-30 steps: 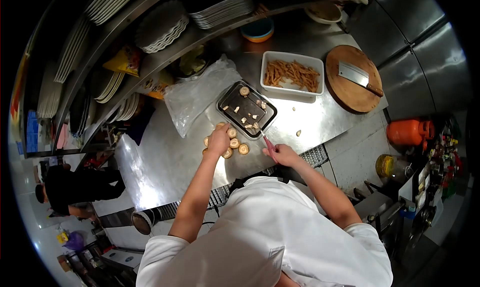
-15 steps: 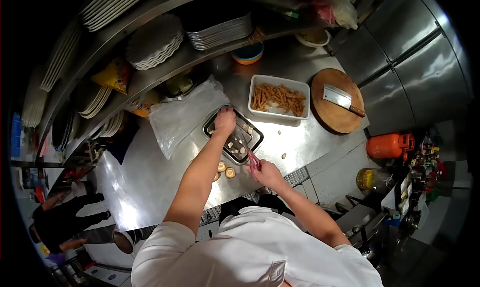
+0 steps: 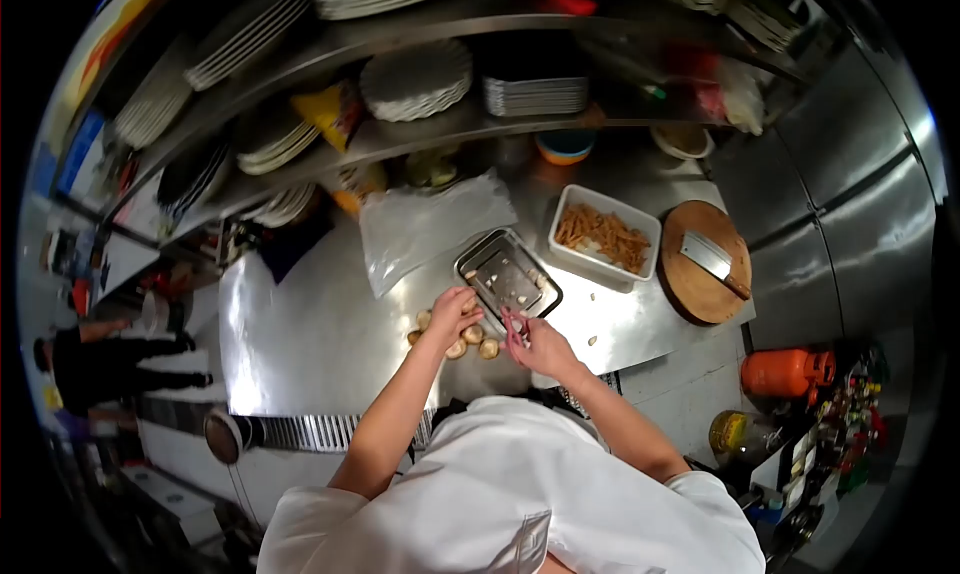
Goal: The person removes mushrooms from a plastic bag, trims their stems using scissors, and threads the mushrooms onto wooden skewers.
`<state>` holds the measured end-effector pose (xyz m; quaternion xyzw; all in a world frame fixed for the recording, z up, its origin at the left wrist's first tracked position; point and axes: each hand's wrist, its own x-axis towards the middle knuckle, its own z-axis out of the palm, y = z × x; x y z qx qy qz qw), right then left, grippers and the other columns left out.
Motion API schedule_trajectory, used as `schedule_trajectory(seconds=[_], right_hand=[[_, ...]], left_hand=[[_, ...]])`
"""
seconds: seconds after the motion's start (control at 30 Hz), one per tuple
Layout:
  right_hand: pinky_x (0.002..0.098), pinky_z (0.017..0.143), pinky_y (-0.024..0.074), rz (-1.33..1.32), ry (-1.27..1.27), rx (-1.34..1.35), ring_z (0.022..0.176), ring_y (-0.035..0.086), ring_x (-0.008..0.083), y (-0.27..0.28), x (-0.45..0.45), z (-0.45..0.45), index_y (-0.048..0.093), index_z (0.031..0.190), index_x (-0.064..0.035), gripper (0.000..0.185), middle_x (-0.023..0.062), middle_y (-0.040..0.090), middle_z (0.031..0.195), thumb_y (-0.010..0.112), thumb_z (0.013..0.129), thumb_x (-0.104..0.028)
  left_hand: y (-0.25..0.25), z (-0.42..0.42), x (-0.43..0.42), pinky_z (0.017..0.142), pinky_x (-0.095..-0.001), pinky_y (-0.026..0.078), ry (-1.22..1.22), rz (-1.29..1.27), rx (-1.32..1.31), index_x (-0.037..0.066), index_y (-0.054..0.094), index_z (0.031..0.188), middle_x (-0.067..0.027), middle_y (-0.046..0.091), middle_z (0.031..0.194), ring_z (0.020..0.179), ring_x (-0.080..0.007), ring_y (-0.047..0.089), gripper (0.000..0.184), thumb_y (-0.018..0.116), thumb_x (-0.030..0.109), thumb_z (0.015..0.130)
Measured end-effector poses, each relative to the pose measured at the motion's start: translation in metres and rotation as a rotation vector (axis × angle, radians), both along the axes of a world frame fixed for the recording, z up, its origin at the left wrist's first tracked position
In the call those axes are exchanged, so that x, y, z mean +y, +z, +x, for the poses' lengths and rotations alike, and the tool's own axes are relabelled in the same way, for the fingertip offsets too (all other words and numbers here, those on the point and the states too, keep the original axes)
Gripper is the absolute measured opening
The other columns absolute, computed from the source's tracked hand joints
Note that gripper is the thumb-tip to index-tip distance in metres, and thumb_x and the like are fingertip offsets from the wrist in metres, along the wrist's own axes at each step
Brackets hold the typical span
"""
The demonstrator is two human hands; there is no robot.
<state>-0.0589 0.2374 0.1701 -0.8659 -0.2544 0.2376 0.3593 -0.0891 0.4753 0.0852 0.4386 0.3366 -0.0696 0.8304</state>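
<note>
My left hand (image 3: 453, 319) is over a small pile of brown-capped mushrooms (image 3: 457, 349) on the steel table, just beside the tray's near edge. Its fingers curl around a mushroom (image 3: 470, 305), partly hidden by them. In my right hand (image 3: 545, 351) is a pair of scissors with red handles (image 3: 516, 336), its blades pointing up toward the tray. The dark rectangular metal tray (image 3: 487, 238) lies in front of both hands, with pale mushroom pieces (image 3: 535, 277) scattered inside.
Behind the tray lies a clear plastic bag (image 3: 425, 226). To the right stand a white tub (image 3: 652, 264) of brown strips and a round chopping board (image 3: 690, 292) bearing a cleaver (image 3: 708, 255). Plates (image 3: 415, 79) fill the shelf above. An orange gas cylinder (image 3: 785, 375) stands right; a person (image 3: 120, 365) is far left.
My left hand has left the tray and come back to the mushroom pile, closing on one. The scissors stay in my right hand near the tray. The head view has shifted.
</note>
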Motion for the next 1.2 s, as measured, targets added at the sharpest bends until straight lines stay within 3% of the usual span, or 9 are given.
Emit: schedule_trajectory(seconds=[0.1,0.13,0.23,0.4,0.53,0.7,0.93,1.0,1.2], right_hand=[[0.0455,0.073,0.0552,-0.011,0.086,-0.182,0.085,0.068,0.0385,-0.011,0.006,-0.004,0.063,0.114,0.0022,0.046,0.0218,0.068,0.092,0.069,0.085,-0.033],[0.0451,0.072,0.0564,-0.018,0.122,-0.239,0.083,0.069,0.0383,-0.005,0.008,-0.005,0.064,0.112,0.0015,0.043,0.0219,0.068,0.092,0.069,0.085,-0.033],[0.0441,0.067,0.0569,-0.040,0.195,-0.330,0.077,0.070,0.0366,0.009,0.009,-0.011,0.066,0.103,0.0017,0.040,0.0210,0.069,0.088,0.070,0.085,-0.034],[0.0426,0.061,0.0563,-0.083,0.254,-0.433,0.070,0.070,0.0344,0.008,0.008,-0.014,0.066,0.096,-0.0001,0.037,0.0190,0.068,0.082,0.071,0.085,-0.035],[0.0421,0.059,0.0557,-0.101,0.247,-0.450,0.065,0.069,0.0341,0.001,0.007,-0.014,0.066,0.092,0.0007,0.037,0.0187,0.068,0.078,0.070,0.086,-0.036],[0.0431,0.059,0.0554,-0.134,0.247,-0.425,0.065,0.068,0.0358,-0.011,-0.003,-0.019,0.064,0.089,0.0014,0.034,0.0205,0.066,0.075,0.070,0.085,-0.031],[0.0464,0.061,0.0552,-0.209,0.284,-0.277,0.066,0.069,0.0381,-0.036,-0.011,-0.024,0.064,0.088,0.0028,0.031,0.0228,0.068,0.072,0.068,0.086,-0.028],[0.0469,0.062,0.0553,-0.200,0.278,-0.254,0.066,0.069,0.0382,-0.045,-0.015,-0.027,0.064,0.087,0.0031,0.031,0.0231,0.068,0.072,0.068,0.086,-0.028],[0.0479,0.064,0.0556,-0.231,0.264,-0.212,0.068,0.069,0.0387,-0.043,-0.018,-0.027,0.065,0.087,0.0029,0.034,0.0225,0.068,0.071,0.066,0.086,-0.031]], left_hand=[[-0.006,-0.033,0.001,0.087,-0.0391,0.057,0.129,-0.171,-0.144,0.005,0.060,0.114,-0.0090,0.064,0.107,0.096,-0.0224,0.064,0.018,0.055,0.016,0.099],[-0.003,-0.036,0.005,0.091,-0.0391,0.055,0.156,-0.264,-0.244,0.003,0.060,0.116,-0.0118,0.065,0.112,0.102,-0.0230,0.064,0.020,0.052,0.014,0.101],[0.007,-0.047,0.018,0.099,-0.0370,0.050,0.203,-0.377,-0.214,0.000,0.059,0.121,-0.0138,0.065,0.117,0.105,-0.0245,0.063,0.026,0.049,0.014,0.102],[0.039,-0.056,0.012,0.100,-0.0431,0.052,0.316,-0.284,-0.194,-0.012,0.047,0.128,-0.0230,0.063,0.118,0.114,-0.0340,0.063,0.034,0.044,0.011,0.103],[0.034,-0.058,0.003,0.099,-0.0413,0.052,0.288,-0.254,-0.168,-0.009,0.050,0.128,-0.0201,0.064,0.119,0.113,-0.0308,0.064,0.032,0.043,0.010,0.104],[0.030,-0.056,-0.015,0.096,-0.0352,0.051,0.230,-0.016,-0.112,-0.002,0.055,0.129,-0.0151,0.065,0.122,0.111,-0.0254,0.066,0.030,0.044,0.013,0.106],[0.019,-0.051,-0.009,0.095,-0.0371,0.052,0.096,-0.070,-0.016,-0.004,0.055,0.127,-0.0164,0.067,0.119,0.109,-0.0270,0.067,0.032,0.042,0.017,0.107],[0.013,-0.053,-0.012,0.094,-0.0376,0.054,0.092,-0.067,0.029,0.001,0.059,0.116,-0.0112,0.068,0.111,0.102,-0.0228,0.068,0.025,0.045,0.020,0.107],[-0.006,-0.049,-0.011,0.096,-0.0383,0.054,0.039,-0.154,-0.004,-0.001,0.058,0.117,-0.0129,0.067,0.113,0.105,-0.0252,0.068,0.025,0.046,0.018,0.106]])
